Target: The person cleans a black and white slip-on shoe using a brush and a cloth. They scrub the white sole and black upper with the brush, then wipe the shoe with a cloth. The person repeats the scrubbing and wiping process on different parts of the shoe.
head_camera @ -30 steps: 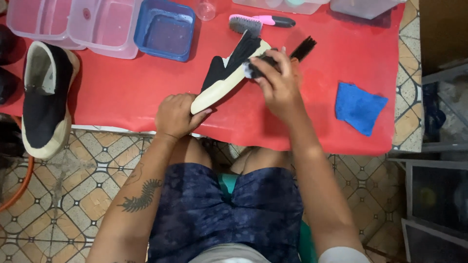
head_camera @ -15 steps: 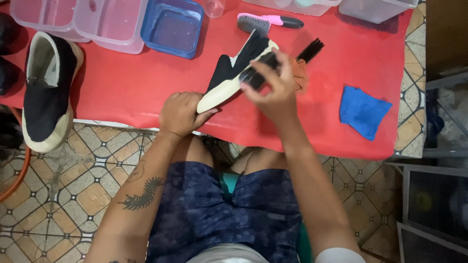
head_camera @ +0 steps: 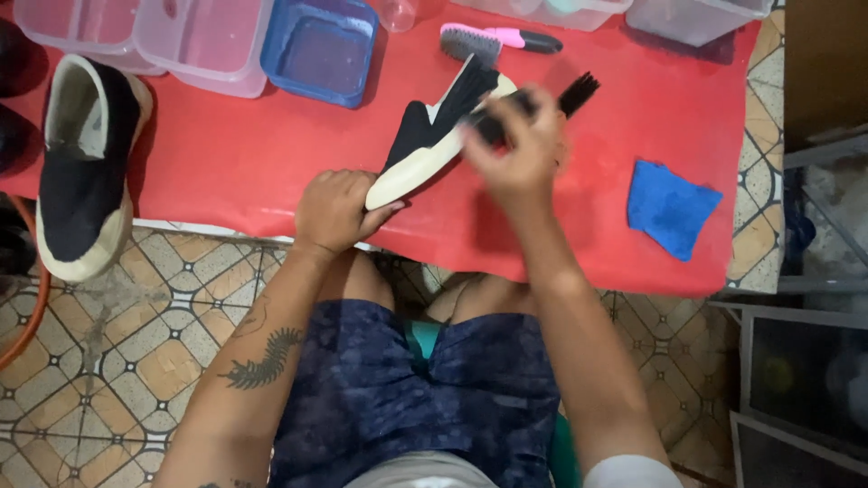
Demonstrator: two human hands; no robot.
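Observation:
A black slip-on shoe with a cream sole [head_camera: 432,136] lies tilted on the red table [head_camera: 226,163]. My left hand [head_camera: 336,210] grips its near end by the sole. My right hand [head_camera: 517,145], blurred with motion, is closed on a black brush [head_camera: 571,93] whose bristles stick out past my fingers, and it rests over the shoe's upper. I sit with my knees under the table edge.
The matching shoe [head_camera: 83,163] stands at the table's left edge. A blue tub [head_camera: 318,50] and clear pink tubs [head_camera: 181,41] line the back. A pink-handled brush [head_camera: 497,40] lies behind the shoe. A blue cloth [head_camera: 671,206] lies at right. Tiled floor below.
My right hand has slid the black brush back and forth along the shoe's upper. My left hand has kept its hold on the sole.

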